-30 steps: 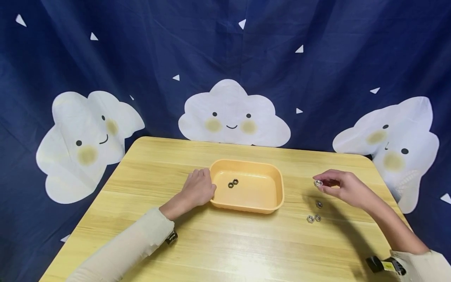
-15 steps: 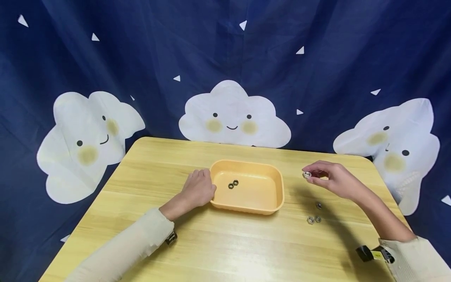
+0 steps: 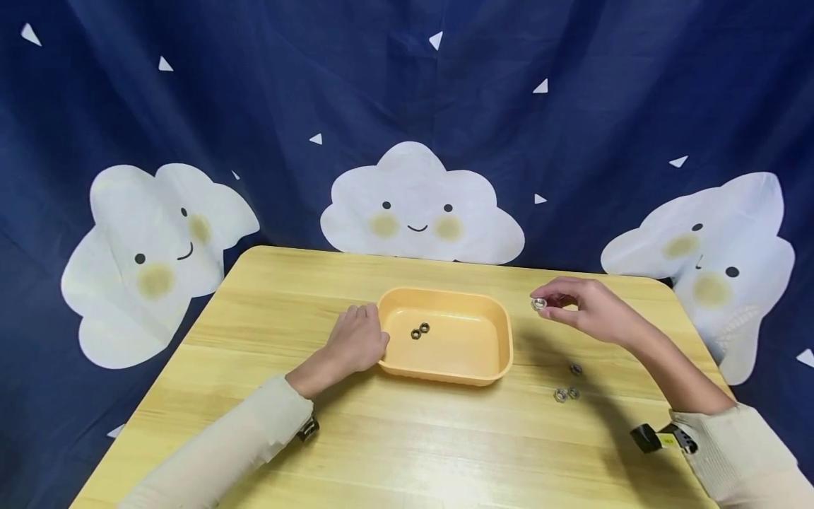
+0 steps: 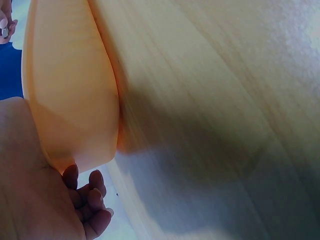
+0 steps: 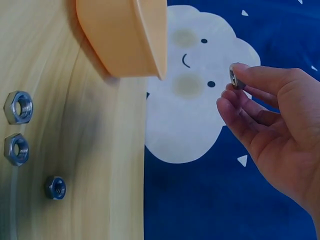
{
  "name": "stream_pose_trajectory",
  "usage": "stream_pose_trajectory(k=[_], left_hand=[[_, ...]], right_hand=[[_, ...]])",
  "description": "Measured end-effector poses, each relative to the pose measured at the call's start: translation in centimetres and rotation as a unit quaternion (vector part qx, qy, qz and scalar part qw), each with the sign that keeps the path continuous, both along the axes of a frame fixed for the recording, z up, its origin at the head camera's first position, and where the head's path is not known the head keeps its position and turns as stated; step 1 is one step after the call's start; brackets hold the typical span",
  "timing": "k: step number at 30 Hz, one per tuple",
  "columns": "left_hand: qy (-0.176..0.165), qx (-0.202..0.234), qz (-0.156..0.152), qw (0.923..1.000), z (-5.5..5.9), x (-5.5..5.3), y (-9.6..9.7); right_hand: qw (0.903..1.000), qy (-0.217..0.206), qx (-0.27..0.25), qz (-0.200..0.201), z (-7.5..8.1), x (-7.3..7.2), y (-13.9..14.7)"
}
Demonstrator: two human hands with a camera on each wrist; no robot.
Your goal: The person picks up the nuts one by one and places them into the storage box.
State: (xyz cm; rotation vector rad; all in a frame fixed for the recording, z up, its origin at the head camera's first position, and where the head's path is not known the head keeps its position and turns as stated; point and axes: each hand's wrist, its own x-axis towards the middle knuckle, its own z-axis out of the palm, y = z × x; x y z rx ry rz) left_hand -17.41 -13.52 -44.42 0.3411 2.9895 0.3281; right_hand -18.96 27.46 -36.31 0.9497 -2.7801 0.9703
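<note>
My right hand [image 3: 588,307] pinches a silver hex nut [image 3: 538,304] between thumb and fingertips, raised above the table to the right of the yellow-orange tray [image 3: 445,375]. The right wrist view also shows this nut [image 5: 237,78] at the fingertips. With curled fingers, my left hand [image 3: 357,338] grips the tray's left end at the rim. In the left wrist view its fingers [image 4: 95,220] bend in beside the tray wall [image 4: 75,90]. Two dark nuts [image 3: 420,331] lie inside the tray, toward its left side.
Three loose nuts lie on the wooden table [image 3: 407,438], right of the tray: a pair [image 3: 560,395] close together and one nut [image 3: 575,369] just behind them. A dark blue curtain [image 3: 267,85] with white clouds hangs behind the table's far edge.
My right hand has moved left and up in the head view, carrying its nut closer to the tray. The left hand, the tray and the loose nuts have stayed put.
</note>
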Motion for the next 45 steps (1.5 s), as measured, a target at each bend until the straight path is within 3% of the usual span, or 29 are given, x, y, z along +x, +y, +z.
stream_pose_trajectory(k=[20,35,45], left_hand=[[-0.003,-0.002,-0.001,1.0000,0.1,0.1,0.0],[0.001,-0.004,-0.004,1.0000,-0.1,0.1,0.0],[0.004,-0.004,-0.003,1.0000,-0.2,0.0,0.0]], right_hand=[[0.9987,-0.045,0.023,0.007,0.5,-2.1,-3.0],[0.9980,-0.042,0.041,0.023,1.2,-3.3,-5.4],[0.9967,-0.064,0.044,0.024,1.1,-4.4,-6.8]])
